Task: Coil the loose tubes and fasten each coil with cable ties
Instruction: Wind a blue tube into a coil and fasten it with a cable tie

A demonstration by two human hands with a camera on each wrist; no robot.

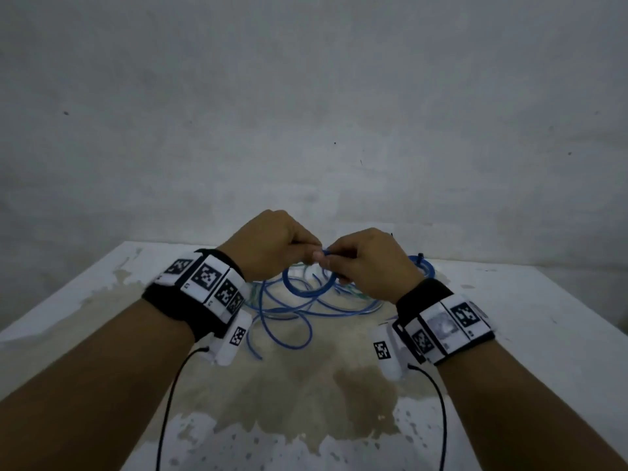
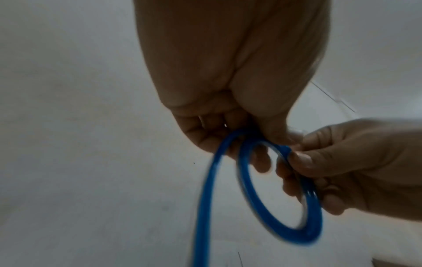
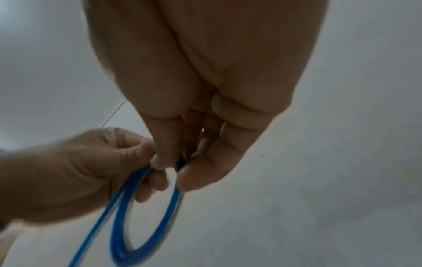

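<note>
The left hand [image 1: 268, 244] is curled around the top of a small blue coil [image 1: 311, 283], pinching the turns just above the table [image 1: 509, 300]. The right hand [image 1: 370, 263] pinches the same coil right beside it, thumb and fingers closed on the tube. The coil hangs between them over the tangle of loose tube [image 1: 289, 321] still lying on the table.

I'd say the springy tube wants to unwind; if either pinch slackens, the loops could pop open. The trailing length runs down into that tangle, so a pull may snag or drag other strands along.

Further right, behind the right wrist, sits another blue coil [image 1: 426, 266] with what looks like a dark tie on it. I can't see loose ties anywhere, so reaching for one means letting go with one hand.
</note>
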